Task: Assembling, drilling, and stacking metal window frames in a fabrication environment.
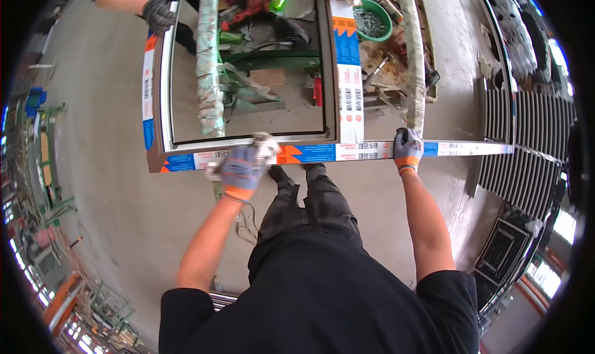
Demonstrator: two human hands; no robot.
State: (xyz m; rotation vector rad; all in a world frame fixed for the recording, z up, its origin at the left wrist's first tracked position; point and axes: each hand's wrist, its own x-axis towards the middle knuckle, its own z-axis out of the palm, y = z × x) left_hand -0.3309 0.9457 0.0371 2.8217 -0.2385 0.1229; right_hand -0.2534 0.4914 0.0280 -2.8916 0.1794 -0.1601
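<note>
A large window frame [378, 150], its brown profile covered with blue, orange and white printed film, lies across two wrapped support bars in front of me. My left hand [240, 171], in a grey and orange glove and slightly blurred, is closed on a crumpled whitish rag [266, 146] at the frame's near edge. Further right, my right hand [408, 149], gloved alike, has its fingers wrapped over the same near rail. Beyond the rag is the framed opening, edged by a dark seal [248, 137].
At the far left, another person's dark-gloved hand [160, 13] holds the frame's side. Tools and a green bowl of screws [372, 20] sit on a cluttered bench beneath. Padded support bars [209, 75] run away from me. Stacked grey profiles [527, 124] stand at the right.
</note>
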